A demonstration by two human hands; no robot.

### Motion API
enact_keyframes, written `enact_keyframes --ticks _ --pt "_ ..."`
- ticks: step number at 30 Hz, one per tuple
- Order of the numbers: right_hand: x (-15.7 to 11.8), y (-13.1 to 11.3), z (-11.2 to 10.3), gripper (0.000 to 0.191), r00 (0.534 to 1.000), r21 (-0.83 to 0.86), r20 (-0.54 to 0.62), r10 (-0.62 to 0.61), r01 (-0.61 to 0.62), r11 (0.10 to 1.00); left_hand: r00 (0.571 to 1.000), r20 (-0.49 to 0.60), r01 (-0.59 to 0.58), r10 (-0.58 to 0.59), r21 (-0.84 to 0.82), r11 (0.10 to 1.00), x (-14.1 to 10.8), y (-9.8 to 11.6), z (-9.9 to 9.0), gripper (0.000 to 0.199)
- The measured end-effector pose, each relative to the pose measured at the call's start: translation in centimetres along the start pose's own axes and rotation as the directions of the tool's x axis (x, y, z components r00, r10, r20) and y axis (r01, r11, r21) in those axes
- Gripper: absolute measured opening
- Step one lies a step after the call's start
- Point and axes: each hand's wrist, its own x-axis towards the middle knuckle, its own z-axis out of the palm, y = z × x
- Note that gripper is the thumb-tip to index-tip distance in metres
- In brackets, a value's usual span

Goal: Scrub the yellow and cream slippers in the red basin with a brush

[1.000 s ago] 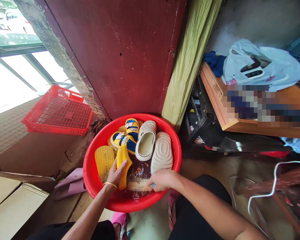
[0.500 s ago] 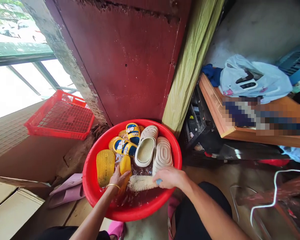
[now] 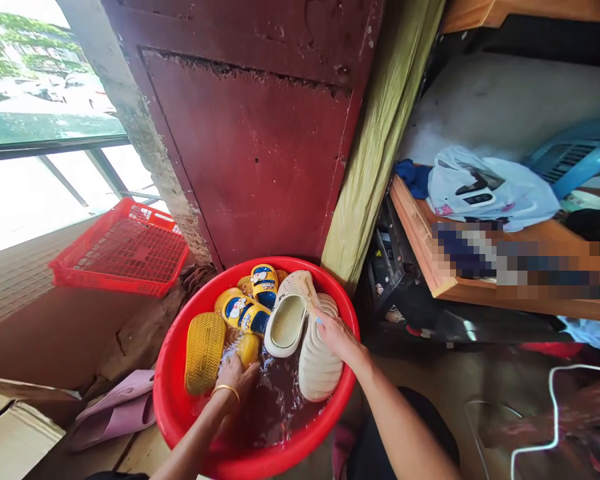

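In the red basin (image 3: 161,407) my left hand (image 3: 237,375) is down at the water, its fingers round a yellow slipper (image 3: 249,348) that is partly under water. Foam and splashes show beside it. My right hand (image 3: 336,337) is closed on a scrubbing brush (image 3: 308,297) with pale bristles. The brush lies against the cream clogs, and its outline blends with them. One cream clog (image 3: 286,327) shows its opening; the other clog (image 3: 321,373) lies under my right hand. Two yellow-and-blue slippers (image 3: 243,312) rest at the back, and a yellow slipper sole (image 3: 205,353) leans at the left.
A red plastic crate (image 3: 125,250) stands left, beyond a pair of pink slippers (image 3: 117,410) near cardboard (image 3: 17,433). Behind the basin is a dark red door (image 3: 255,160). To the right, a wooden table (image 3: 450,288) carries a white plastic bag (image 3: 493,190).
My right hand has moved the brush up and away from the yellow slipper to the cream clogs. The slipper in my left hand has gone lower into the water. The view has tilted up.
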Motion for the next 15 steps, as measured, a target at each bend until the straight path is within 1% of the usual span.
enact_keyframes --ticks 2,4,6,8,10,12,15 --pt "-0.1 0.1 -0.4 0.057 0.999 0.026 0.023 -0.028 0.027 0.999 0.990 -0.093 -0.107 0.103 -0.043 0.993 0.1 0.9 -0.7 0.053" --pt "-0.6 0.4 -1.0 0.055 0.998 0.054 0.049 -0.048 0.045 0.997 0.957 -0.174 -0.252 0.231 -0.109 0.961 0.1 1.6 -1.5 0.053" --pt "-1.1 0.9 -1.5 0.057 0.994 0.091 0.101 -0.051 0.042 0.995 0.925 -0.199 -0.349 0.322 -0.115 0.930 0.2 2.3 -2.0 0.053" --pt "-1.5 1.3 -1.9 0.060 0.982 0.123 0.185 -0.031 0.008 0.992 0.914 -0.153 -0.380 0.376 0.005 0.925 0.4 2.9 -2.2 0.057" --pt "-1.9 1.6 -2.2 0.062 0.962 0.134 0.273 0.013 -0.052 0.990 0.915 -0.093 -0.371 0.392 0.182 0.911 0.6 3.7 -2.3 0.065" --pt "-2.2 1.8 -2.3 0.063 0.945 0.128 0.322 0.050 -0.096 0.987 0.931 -0.023 -0.338 0.364 0.318 0.886 0.9 4.5 -2.2 0.069" --pt "-2.2 2.1 -2.2 0.065 0.939 0.124 0.340 0.055 -0.103 0.987 0.950 0.076 -0.306 0.304 0.435 0.847 1.0 5.4 -1.8 0.061"
